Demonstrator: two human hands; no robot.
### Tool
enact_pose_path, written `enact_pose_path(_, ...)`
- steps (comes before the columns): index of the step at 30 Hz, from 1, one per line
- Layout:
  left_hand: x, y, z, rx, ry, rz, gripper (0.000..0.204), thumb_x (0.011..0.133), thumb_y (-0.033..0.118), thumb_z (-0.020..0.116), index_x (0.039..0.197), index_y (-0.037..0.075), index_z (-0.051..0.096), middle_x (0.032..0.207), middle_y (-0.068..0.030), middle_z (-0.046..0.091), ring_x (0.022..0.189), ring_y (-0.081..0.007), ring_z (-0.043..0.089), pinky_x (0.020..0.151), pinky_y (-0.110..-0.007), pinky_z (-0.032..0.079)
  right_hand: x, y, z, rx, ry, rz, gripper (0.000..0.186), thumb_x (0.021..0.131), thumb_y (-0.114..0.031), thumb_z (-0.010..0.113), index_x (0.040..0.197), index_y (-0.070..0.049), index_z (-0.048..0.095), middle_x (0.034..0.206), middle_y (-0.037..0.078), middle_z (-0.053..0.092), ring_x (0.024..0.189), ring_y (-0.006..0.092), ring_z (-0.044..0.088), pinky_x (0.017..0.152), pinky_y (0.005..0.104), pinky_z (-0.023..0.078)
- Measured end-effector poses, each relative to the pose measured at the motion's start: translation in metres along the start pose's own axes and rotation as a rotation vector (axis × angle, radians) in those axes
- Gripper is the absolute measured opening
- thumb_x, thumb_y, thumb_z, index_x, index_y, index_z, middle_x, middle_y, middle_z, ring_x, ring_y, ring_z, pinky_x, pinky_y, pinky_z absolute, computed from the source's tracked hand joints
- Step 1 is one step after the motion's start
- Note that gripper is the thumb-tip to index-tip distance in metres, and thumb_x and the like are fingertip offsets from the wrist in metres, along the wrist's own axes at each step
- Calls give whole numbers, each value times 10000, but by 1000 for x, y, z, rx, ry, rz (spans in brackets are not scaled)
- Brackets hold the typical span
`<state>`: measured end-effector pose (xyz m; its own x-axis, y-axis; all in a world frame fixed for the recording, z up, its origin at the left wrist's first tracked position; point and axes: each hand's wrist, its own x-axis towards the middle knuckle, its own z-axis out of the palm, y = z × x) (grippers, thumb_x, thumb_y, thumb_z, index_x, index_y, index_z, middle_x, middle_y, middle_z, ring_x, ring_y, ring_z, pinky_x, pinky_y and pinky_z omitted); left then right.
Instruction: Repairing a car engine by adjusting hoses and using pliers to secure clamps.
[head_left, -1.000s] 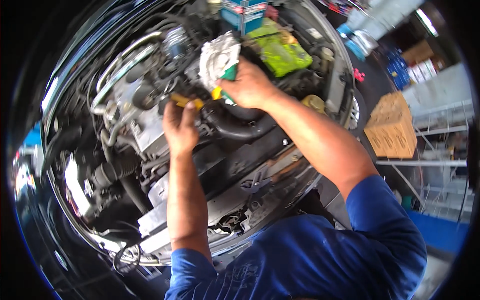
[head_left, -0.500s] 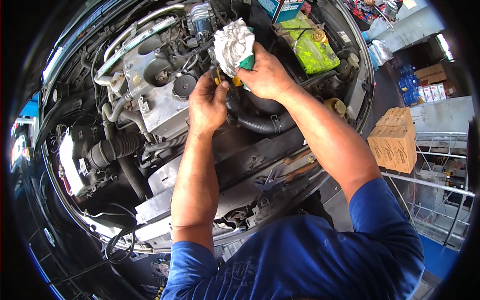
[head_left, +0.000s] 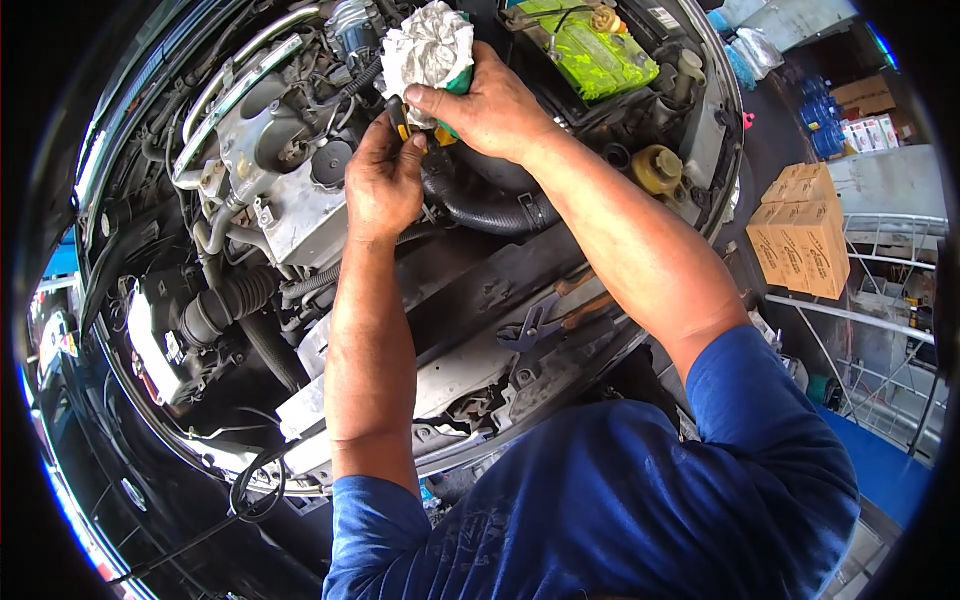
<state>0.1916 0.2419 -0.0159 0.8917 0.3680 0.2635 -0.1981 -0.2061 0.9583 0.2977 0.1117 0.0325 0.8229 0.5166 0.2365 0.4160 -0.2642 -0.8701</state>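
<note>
Over the engine bay, my right hand [head_left: 500, 112] is closed around a crumpled white wad [head_left: 428, 48], cloth or paper. A green piece [head_left: 461, 82] shows between the wad and my fingers; its kind I cannot make out. Just left of it, my left hand [head_left: 385, 185] pinches a small yellow-and-black tool handle [head_left: 402, 120], its working end hidden. Both hands are close together, with the wad above the left fingertips. A bit of yellow shows below the right hand. Left of my left hand is the black oil filler cap [head_left: 332, 163] on the engine cover [head_left: 310, 222].
A thick black hose [head_left: 495, 212] curves below my hands. Right of them are a lime-green-topped battery [head_left: 590, 55] and a yellowish reservoir [head_left: 657, 169]. Pliers [head_left: 530, 326] lie on the front crossmember. Cardboard boxes [head_left: 800, 235] stand by a white wire rack [head_left: 880, 320] at right.
The view has shifted, so the engine sits further up and left. The white wad has turned, showing more of its crumpled top. Both hands keep their holds.
</note>
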Motion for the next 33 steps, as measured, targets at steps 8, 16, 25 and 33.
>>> enact_pose_path(8,0,-13,-1,-11,3,47,375,946,34,611,1298,-60,520,1116,-94,673,1005,-125,612,903,-273,483,7,8,7,207,81,24,717,783,-460,795,1229,40,538,1168,165,652,1094,234,632,948,346,481)
enact_pose_path(16,2,-19,-1,53,57,200,231,934,22,612,1149,-61,594,1058,-119,693,983,-157,642,893,-293,495,2,-20,35,-202,445,-95,853,505,-547,901,1103,-6,623,1026,171,687,986,319,673,918,397,516)
enact_pose_path(25,3,-20,-2,57,99,200,261,930,34,627,1174,-53,595,1085,-106,696,999,-147,635,897,-288,494,2,-47,32,-87,183,97,656,660,-301,810,1151,26,524,1099,233,618,1047,371,623,914,434,500)
enact_pose_path(33,-21,13,-22,262,149,33,269,887,137,679,1063,-62,638,1042,-176,705,969,-217,668,875,-321,511,10,-29,64,-170,239,-159,448,586,-324,775,935,-61,673,872,159,707,852,350,689,801,417,555)
